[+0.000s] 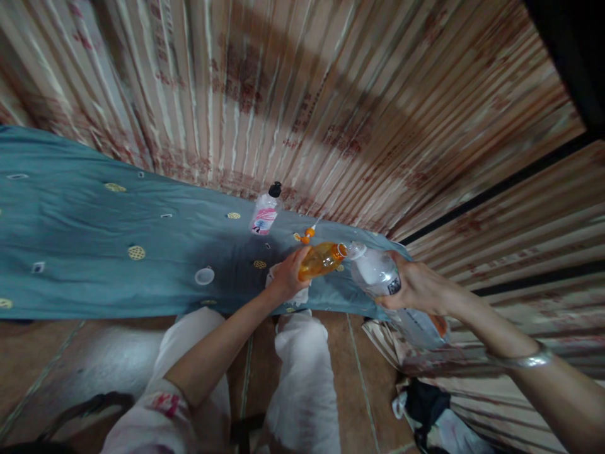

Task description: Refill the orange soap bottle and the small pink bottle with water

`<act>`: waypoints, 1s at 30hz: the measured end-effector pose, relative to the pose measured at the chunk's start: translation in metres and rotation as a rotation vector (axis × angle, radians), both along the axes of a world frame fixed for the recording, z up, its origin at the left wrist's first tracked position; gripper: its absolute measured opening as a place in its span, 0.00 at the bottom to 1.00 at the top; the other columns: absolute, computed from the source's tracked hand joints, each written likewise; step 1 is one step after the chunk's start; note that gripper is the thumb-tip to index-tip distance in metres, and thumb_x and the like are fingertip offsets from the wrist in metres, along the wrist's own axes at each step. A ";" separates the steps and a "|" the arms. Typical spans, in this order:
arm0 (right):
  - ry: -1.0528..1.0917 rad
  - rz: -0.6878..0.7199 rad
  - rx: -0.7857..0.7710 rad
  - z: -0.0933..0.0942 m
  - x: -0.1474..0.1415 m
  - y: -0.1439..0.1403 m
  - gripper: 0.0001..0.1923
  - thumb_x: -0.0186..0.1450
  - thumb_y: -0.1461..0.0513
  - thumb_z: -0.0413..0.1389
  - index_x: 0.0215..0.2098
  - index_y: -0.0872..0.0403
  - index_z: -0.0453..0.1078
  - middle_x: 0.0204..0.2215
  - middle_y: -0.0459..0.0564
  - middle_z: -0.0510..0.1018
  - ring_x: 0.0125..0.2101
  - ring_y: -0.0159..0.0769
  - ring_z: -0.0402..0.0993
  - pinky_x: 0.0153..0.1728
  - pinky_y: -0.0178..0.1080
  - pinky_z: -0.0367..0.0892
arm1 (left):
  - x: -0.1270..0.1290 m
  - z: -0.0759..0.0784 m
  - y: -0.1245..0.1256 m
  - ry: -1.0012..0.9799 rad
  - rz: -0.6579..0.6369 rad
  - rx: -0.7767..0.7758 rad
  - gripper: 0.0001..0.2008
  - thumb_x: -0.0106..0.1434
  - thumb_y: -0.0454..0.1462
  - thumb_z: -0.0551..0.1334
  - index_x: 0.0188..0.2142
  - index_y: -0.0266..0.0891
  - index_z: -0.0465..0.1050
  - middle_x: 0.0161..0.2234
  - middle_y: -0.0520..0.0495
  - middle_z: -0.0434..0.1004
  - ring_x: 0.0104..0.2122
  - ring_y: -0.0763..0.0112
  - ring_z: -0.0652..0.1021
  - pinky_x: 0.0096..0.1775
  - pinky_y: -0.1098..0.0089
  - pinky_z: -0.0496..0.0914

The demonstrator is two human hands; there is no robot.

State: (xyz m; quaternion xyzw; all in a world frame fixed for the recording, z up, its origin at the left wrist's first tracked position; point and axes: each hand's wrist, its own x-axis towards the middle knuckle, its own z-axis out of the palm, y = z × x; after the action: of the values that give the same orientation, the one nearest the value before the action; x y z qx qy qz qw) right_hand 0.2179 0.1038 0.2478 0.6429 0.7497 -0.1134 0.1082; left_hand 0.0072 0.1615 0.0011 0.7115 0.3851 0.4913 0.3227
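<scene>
My left hand is closed round an orange see-through bottle, whose uncapped neck points right. A white tissue or cloth shows under that hand. In my right hand is a large clear bottle with a whitish content, tilted so its mouth faces the orange bottle's neck. The two mouths are very close; I cannot tell whether they touch. Behind the orange bottle lies an orange pump top with a thin tube. A round white cap rests on the sheet to the left.
A pink-labelled pump bottle with a black top stands near the curtain. The teal patterned sheet covers the low surface in front of my knees. Dark and white items lie on the floor at lower right.
</scene>
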 end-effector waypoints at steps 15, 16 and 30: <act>0.003 0.067 0.080 -0.007 0.009 0.001 0.34 0.50 0.49 0.64 0.52 0.55 0.68 0.28 0.48 0.80 0.29 0.46 0.78 0.27 0.39 0.67 | 0.000 -0.001 0.001 -0.027 0.002 -0.011 0.41 0.51 0.28 0.67 0.66 0.39 0.60 0.62 0.35 0.71 0.61 0.51 0.74 0.65 0.47 0.66; 0.009 0.067 0.075 -0.007 0.009 0.002 0.34 0.50 0.49 0.64 0.52 0.54 0.68 0.28 0.49 0.80 0.29 0.46 0.78 0.28 0.39 0.67 | 0.000 -0.001 0.001 -0.026 -0.001 -0.011 0.42 0.51 0.28 0.67 0.66 0.39 0.60 0.62 0.35 0.71 0.61 0.51 0.74 0.65 0.48 0.66; -0.027 0.068 0.117 -0.007 0.009 0.001 0.36 0.49 0.49 0.64 0.53 0.55 0.67 0.27 0.48 0.79 0.28 0.46 0.78 0.28 0.40 0.67 | 0.000 -0.004 0.001 -0.018 0.008 0.001 0.41 0.52 0.29 0.67 0.66 0.39 0.60 0.61 0.36 0.71 0.62 0.51 0.73 0.65 0.48 0.66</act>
State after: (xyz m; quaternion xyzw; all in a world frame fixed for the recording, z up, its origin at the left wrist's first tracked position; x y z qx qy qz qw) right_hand 0.2270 0.1050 0.2404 0.6236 0.7751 -0.0571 0.0842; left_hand 0.0073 0.1627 -0.0027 0.7057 0.3847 0.4993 0.3237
